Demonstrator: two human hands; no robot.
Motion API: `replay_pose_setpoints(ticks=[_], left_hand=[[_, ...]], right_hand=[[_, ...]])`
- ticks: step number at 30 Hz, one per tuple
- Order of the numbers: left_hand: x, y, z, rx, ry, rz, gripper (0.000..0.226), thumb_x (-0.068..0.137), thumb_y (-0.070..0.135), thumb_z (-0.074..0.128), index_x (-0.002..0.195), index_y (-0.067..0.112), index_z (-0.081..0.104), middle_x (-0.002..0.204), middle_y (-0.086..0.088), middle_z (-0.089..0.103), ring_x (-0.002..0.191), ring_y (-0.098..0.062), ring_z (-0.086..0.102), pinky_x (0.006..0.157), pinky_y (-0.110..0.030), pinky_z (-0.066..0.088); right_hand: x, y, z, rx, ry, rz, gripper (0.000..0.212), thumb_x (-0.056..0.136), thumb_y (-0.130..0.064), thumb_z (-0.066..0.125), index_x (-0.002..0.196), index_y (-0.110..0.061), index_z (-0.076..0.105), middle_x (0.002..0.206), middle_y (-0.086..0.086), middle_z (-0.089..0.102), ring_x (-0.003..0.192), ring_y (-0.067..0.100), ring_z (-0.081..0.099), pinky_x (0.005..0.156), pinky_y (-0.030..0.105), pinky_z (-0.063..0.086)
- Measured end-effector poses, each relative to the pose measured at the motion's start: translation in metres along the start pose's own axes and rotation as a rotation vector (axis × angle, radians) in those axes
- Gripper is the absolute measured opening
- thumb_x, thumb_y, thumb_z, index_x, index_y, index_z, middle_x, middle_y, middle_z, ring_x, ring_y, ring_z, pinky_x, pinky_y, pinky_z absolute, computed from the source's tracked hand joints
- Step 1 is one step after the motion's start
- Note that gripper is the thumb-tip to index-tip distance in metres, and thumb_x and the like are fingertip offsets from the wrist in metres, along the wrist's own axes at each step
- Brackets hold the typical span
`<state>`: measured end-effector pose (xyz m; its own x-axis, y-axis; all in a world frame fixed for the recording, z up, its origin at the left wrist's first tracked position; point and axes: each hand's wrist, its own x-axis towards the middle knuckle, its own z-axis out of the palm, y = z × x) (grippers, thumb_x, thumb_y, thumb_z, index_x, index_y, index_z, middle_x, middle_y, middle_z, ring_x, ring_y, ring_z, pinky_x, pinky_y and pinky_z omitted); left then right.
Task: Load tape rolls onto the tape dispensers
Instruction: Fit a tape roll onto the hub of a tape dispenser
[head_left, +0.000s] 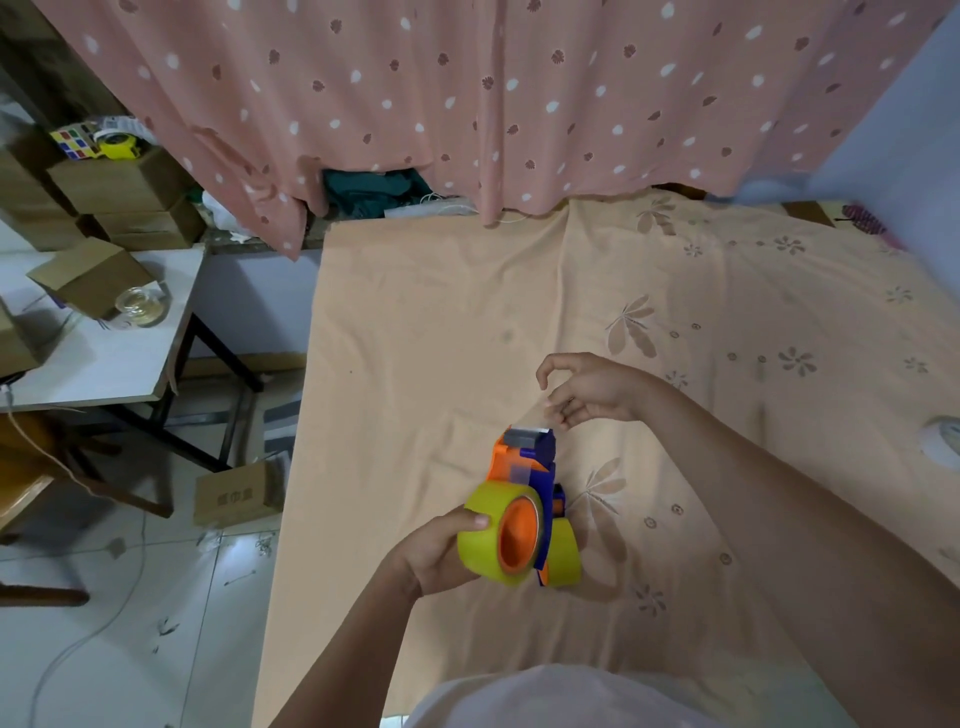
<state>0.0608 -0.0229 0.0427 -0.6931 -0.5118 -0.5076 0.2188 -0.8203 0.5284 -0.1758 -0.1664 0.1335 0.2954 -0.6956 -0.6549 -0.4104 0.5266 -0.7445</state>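
An orange and blue tape dispenser is held over the peach flowered bed sheet. A yellowish tape roll sits on its orange hub, and a second yellowish roll shows behind the blue frame. My left hand grips the near roll from the left. My right hand hovers just beyond the dispenser's grey blade end, its fingers pinching a clear strip of tape drawn from the dispenser.
A white tape roll lies at the sheet's right edge. A white side table at left carries cardboard boxes and a clear tape roll. A yellow dispenser sits on stacked boxes. A cardboard box rests on the floor.
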Motion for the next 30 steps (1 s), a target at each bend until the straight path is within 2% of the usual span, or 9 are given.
replay_pose_setpoints(ticks=[4,8,13,17,19,21,23,26,30], left_hand=[[-0.002,-0.005,-0.011,-0.146,0.007,0.037,0.096,0.037,0.041,0.098,0.121,0.010,0.063,0.110,-0.014,0.075,0.098,-0.029,0.071,0.087,-0.043,0.055],[-0.001,-0.003,-0.011,-0.219,-0.043,0.095,0.083,0.043,0.043,0.095,0.117,0.010,0.075,0.119,-0.017,0.070,0.107,-0.035,0.067,0.096,-0.054,0.049],[-0.002,0.003,-0.001,-0.386,-0.075,0.141,0.086,0.047,0.047,0.093,0.120,0.006,0.072,0.123,-0.023,0.067,0.111,-0.046,0.062,0.084,-0.059,0.056],[0.002,0.007,0.008,-0.552,-0.067,0.150,0.099,0.055,0.051,0.086,0.136,0.007,0.050,0.135,-0.025,0.050,0.112,-0.047,0.056,0.080,-0.054,0.056],[0.004,0.010,0.010,-0.606,-0.045,0.153,0.101,0.058,0.054,0.082,0.142,0.011,0.044,0.140,-0.023,0.044,0.109,-0.046,0.058,0.079,-0.052,0.057],[0.005,0.013,0.015,-0.638,-0.019,0.155,0.101,0.059,0.055,0.080,0.142,0.011,0.044,0.141,-0.023,0.043,0.107,-0.045,0.060,0.078,-0.050,0.058],[0.006,0.017,0.020,-0.659,-0.009,0.169,0.099,0.060,0.056,0.079,0.140,0.009,0.045,0.135,-0.024,0.048,0.103,-0.043,0.062,0.077,-0.048,0.059],[0.006,0.022,0.026,-0.665,0.000,0.175,0.093,0.069,0.061,0.069,0.140,0.005,0.046,0.125,-0.025,0.056,0.099,-0.040,0.062,0.074,-0.044,0.059],[0.008,0.016,0.026,-0.681,0.019,0.169,0.088,0.081,0.067,0.053,0.141,0.003,0.045,0.122,-0.025,0.057,0.097,-0.037,0.060,0.072,-0.041,0.059]], right_hand=[[-0.004,0.019,0.002,0.286,-0.154,0.013,0.013,0.092,0.006,0.057,0.099,-0.002,0.065,0.100,0.026,0.068,0.098,0.036,0.070,0.090,0.040,0.059],[-0.009,0.030,0.007,0.463,-0.205,-0.019,0.026,0.098,-0.005,0.053,0.120,0.005,0.063,0.122,0.023,0.067,0.114,0.030,0.067,0.094,0.034,0.057],[-0.015,0.039,0.013,0.553,-0.269,-0.156,0.040,0.091,-0.008,0.059,0.130,0.002,0.057,0.132,0.017,0.063,0.126,0.027,0.059,0.106,0.036,0.047],[-0.005,0.048,0.040,0.513,0.038,-0.236,0.029,0.094,-0.009,0.062,0.120,0.003,0.067,0.118,0.021,0.069,0.117,0.036,0.064,0.098,0.039,0.054],[0.000,0.050,0.054,0.331,0.320,-0.321,0.020,0.093,-0.016,0.066,0.109,-0.010,0.075,0.118,0.009,0.069,0.116,0.023,0.063,0.099,0.032,0.053],[0.001,0.053,0.067,0.150,0.562,-0.368,0.017,0.092,-0.020,0.067,0.104,-0.018,0.079,0.112,-0.008,0.063,0.107,-0.003,0.059,0.093,0.013,0.045],[-0.001,0.058,0.084,0.126,0.659,-0.423,0.017,0.093,-0.019,0.066,0.103,-0.016,0.079,0.101,-0.016,0.069,0.096,-0.010,0.063,0.086,0.014,0.048],[0.000,0.069,0.108,0.084,0.747,-0.469,0.018,0.095,-0.019,0.062,0.095,-0.013,0.079,0.085,-0.006,0.078,0.083,0.009,0.072,0.077,0.034,0.057],[0.001,0.078,0.118,0.085,0.833,-0.457,0.023,0.095,-0.023,0.062,0.090,-0.003,0.073,0.085,0.017,0.073,0.085,0.036,0.067,0.071,0.038,0.055]])
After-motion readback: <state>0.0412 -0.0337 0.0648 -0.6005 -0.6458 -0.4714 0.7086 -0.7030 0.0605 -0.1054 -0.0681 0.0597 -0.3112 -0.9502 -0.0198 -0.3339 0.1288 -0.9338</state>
